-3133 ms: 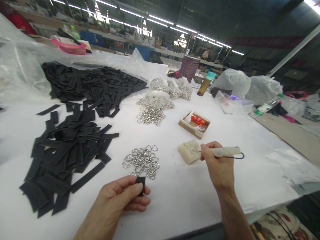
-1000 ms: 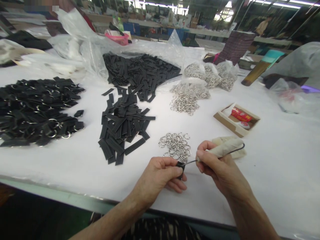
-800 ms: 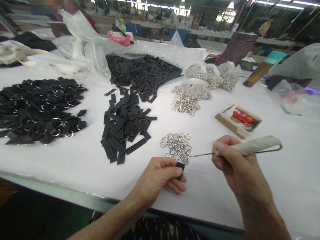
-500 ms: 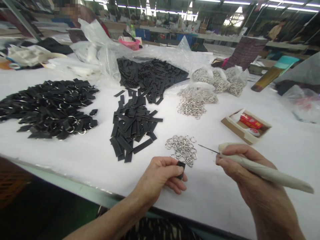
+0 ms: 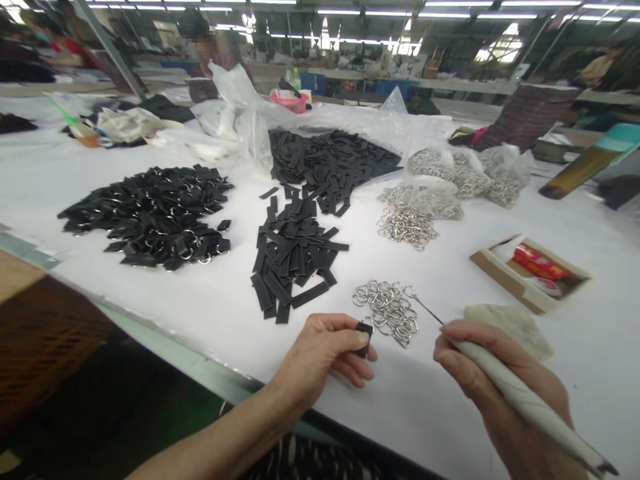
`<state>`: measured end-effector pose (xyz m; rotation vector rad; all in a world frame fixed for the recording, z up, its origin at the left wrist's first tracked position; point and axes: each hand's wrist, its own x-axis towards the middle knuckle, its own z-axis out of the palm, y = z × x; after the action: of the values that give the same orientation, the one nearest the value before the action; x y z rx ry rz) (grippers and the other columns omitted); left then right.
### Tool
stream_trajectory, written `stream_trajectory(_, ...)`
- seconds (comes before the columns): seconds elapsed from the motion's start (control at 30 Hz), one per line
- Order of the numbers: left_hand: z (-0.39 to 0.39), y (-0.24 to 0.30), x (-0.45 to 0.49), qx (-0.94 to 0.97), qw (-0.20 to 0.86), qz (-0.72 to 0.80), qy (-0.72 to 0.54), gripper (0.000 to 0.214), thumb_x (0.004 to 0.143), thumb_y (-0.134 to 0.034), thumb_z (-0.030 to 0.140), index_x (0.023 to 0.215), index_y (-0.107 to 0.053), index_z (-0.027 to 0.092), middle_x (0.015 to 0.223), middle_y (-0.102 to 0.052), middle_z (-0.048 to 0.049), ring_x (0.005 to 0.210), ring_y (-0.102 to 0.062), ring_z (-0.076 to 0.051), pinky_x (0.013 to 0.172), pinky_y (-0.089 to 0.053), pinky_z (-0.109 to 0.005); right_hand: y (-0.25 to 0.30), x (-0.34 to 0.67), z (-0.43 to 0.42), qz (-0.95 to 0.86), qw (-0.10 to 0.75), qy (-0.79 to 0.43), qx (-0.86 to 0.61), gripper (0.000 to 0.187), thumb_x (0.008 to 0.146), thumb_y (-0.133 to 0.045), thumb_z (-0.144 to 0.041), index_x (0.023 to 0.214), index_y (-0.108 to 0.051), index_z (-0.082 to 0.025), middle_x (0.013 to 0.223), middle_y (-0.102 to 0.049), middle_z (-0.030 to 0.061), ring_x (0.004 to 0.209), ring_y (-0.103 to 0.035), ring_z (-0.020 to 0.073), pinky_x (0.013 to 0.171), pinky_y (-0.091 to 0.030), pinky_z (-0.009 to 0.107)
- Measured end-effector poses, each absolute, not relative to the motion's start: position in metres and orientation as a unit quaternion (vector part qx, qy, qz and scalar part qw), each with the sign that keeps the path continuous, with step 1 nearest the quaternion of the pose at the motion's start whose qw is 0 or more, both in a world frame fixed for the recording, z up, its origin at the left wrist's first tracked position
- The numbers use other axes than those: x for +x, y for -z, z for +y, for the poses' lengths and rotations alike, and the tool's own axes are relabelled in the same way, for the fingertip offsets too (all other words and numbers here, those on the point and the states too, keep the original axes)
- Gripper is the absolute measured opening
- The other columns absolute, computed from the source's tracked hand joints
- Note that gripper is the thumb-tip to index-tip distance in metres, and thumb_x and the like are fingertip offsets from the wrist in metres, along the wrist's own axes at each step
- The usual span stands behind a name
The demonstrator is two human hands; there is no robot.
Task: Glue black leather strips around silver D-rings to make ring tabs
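Observation:
My left hand (image 5: pixel 325 353) pinches a small folded black webbing strip (image 5: pixel 364 341) between thumb and fingers. A metal ring shows at the strip's upper edge; whether it passes through the fold I cannot tell. My right hand (image 5: pixel 500 380) is closed around the thick, pale wrapped handle of an awl-like tool (image 5: pixel 520 390). Its thin metal shaft points left, the tip at a ring on the edge of a small heap of metal D-rings (image 5: pixel 387 310). Left of that heap lies a pile of loose flat black strips (image 5: pixel 295 250).
Farther left is a mound of black strips fitted with rings (image 5: pixel 160 213). Behind are more black strips (image 5: pixel 330 160) and plastic bags of rings (image 5: pixel 467 173). An open cardboard box (image 5: pixel 530 273) and a pale flat piece (image 5: pixel 510 327) lie near my right hand. Another person sits across the table.
The view has swung left. The tool's tip has come to a ring at the heap's edge. A ring now shows at the strip in my left hand. The pale piece lies uncovered behind my right hand.

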<state>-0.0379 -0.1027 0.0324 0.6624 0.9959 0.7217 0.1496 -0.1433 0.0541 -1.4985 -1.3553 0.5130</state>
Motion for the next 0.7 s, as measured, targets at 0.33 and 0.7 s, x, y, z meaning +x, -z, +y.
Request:
stream_trajectory(0.33,-0.095,-0.06,-0.107,0.419,0.545,0.603,-0.405,0.016,0.066,-0.07,0.027,0.074,-0.067,0.014,0.042,-0.052,0.0048,0.037,-0.045,-0.009,0.037,-0.034,-0.02,-0.027,0.155,-0.145,-0.643,0.389,-0.046,-0.658,0.029,0.073,-0.061,-0.053,0.081,-0.069,-0.026,0.063,-0.068,0.0036,0.05,-0.06,0.0215,0.042,-0.045,0.029)
stream_trajectory(0.7,-0.034,-0.075,-0.189,0.535,0.034,0.756,-0.376,0.04,0.077,-0.058,0.03,0.113,-0.057,0.013,0.089,-0.062,0.001,0.056,-0.057,-0.011,0.057,-0.041,-0.022,-0.029,0.156,-0.148,-0.641,0.438,-0.06,-0.627,0.02,0.08,-0.061,-0.032,0.097,-0.065,-0.023,0.087,-0.066,0.0053,0.073,-0.064,0.0218,0.067,-0.052,0.03)
